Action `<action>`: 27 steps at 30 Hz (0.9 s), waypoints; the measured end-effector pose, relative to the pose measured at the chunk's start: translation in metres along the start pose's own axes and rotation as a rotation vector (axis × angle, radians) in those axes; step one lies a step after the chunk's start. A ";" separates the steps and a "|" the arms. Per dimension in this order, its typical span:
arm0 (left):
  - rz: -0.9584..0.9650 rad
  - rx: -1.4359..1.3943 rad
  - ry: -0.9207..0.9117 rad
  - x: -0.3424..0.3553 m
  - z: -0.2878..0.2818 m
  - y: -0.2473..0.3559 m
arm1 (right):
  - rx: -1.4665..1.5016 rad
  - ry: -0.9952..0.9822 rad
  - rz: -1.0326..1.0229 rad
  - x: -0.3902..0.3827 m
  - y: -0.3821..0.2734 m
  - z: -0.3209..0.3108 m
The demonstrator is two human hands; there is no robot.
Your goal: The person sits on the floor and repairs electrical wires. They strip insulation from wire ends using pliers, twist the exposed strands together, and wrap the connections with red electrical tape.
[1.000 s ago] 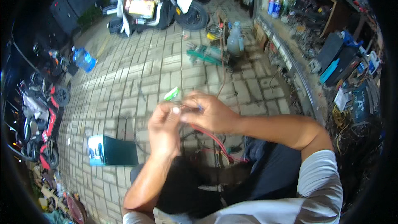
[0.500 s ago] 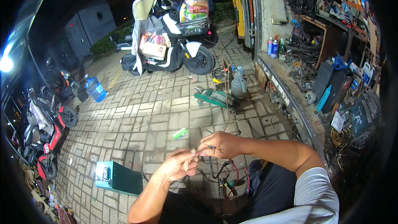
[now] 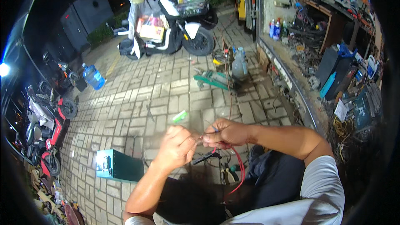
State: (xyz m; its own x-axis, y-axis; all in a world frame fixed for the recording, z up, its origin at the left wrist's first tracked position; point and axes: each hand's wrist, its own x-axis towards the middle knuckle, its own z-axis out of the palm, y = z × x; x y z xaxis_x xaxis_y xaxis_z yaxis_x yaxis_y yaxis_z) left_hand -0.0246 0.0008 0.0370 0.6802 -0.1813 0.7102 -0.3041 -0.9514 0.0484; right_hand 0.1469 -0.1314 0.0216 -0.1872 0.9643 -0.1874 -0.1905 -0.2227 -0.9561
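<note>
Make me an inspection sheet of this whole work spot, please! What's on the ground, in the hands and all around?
Surface: paving bricks, outdoors.
Things in hand: thin wire, between the left hand and right hand.
Clutter: what look like pliers, a dark green box, a small green-and-white object, a green trolley jack.
Hands: right pinches the wire; left is blurred, grip unclear.
Cables: red cable looping below the right hand; yellowish coil far right.
Surroundings: white scooter ahead; red scooter and blue water bottle leftward.
</note>
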 end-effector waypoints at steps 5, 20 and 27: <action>-1.079 -1.059 -0.099 -0.018 0.008 0.012 | -0.947 0.238 -0.765 0.009 0.008 -0.009; 0.003 0.045 0.046 -0.012 -0.001 -0.002 | -0.130 0.073 0.002 -0.002 -0.011 0.005; -1.297 -1.637 -0.050 -0.020 0.005 0.012 | -1.391 0.289 -0.747 -0.004 0.003 -0.006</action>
State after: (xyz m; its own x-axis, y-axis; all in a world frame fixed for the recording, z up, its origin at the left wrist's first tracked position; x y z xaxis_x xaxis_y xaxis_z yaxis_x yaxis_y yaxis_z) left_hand -0.0381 -0.0082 0.0197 0.9422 0.2231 -0.2500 0.0974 0.5316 0.8414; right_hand 0.1528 -0.1355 0.0187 -0.2485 0.8215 0.5132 0.8613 0.4298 -0.2710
